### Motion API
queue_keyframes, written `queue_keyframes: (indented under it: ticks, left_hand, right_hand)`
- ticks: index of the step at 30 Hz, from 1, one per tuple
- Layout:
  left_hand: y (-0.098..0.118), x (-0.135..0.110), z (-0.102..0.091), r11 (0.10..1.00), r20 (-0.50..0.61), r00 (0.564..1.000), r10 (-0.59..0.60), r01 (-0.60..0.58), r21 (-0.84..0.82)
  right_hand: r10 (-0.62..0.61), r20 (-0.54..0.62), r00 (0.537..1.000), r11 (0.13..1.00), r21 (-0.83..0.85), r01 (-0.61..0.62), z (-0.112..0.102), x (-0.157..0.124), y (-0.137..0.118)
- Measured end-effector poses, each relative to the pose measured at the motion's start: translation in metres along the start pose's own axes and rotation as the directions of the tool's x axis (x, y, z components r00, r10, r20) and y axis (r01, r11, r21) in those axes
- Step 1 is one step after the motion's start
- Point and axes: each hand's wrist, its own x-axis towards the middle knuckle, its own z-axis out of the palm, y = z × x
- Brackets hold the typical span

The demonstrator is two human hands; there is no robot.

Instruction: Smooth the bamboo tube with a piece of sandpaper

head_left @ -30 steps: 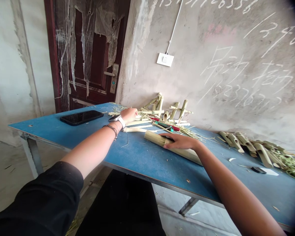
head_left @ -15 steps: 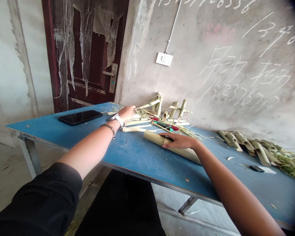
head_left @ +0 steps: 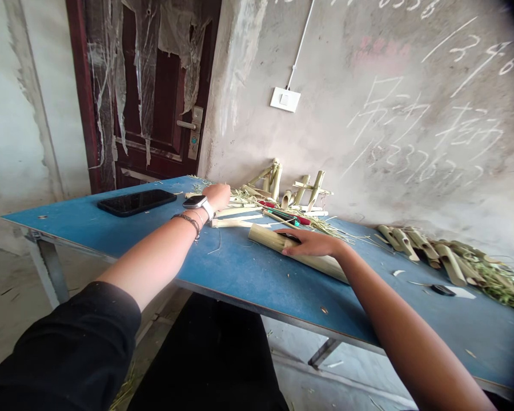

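Everything sits slightly further left in view than half a second earlier, as the head has turned a little, while the hands have barely shifted. Ahead rise a rough plaster wall marked with chalk writing and a dark red door hung with torn plastic sheeting. Across the view runs a blue table. On it, a long bamboo tube lies diagonally, its far end pointing left toward the wall and its near end right toward the person. The right hand is much nearer the tube, gripping it from above with curved fingers. The left hand lies farther off, curled among pale bamboo strips; whether it grips anything cannot be told. A black phone lies to its left, and a smartwatch circles its wrist.
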Motion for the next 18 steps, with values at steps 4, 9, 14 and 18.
queue_keyframes:
  ticks: [4, 9, 14, 18]
  left_hand:
    - [0.003, -0.002, -0.001, 0.995, -0.041, 0.999, -0.018, 0.021, 0.093]
    - [0.006, -0.003, 0.0, 0.985, -0.038, 0.999, 0.011, -0.004, 0.174]
    - [0.011, -0.005, 0.002, 0.977, -0.036, 0.999, 0.041, -0.033, 0.213]
    - [0.014, -0.004, 0.005, 0.973, -0.062, 0.993, 0.102, -0.087, 0.213]
  right_hand:
    - [0.015, 0.013, 1.0, 1.0, -0.004, -0.015, 0.0, 0.0, -0.001]
    - [0.021, 0.025, 0.999, 1.0, -0.005, -0.021, -0.001, 0.001, 0.0]
    - [0.0, 0.014, 1.0, 1.0, 0.017, 0.0, -0.001, -0.001, -0.001]
    - [-0.013, -0.063, 0.998, 1.0, 0.011, 0.014, 0.003, 0.003, -0.001]
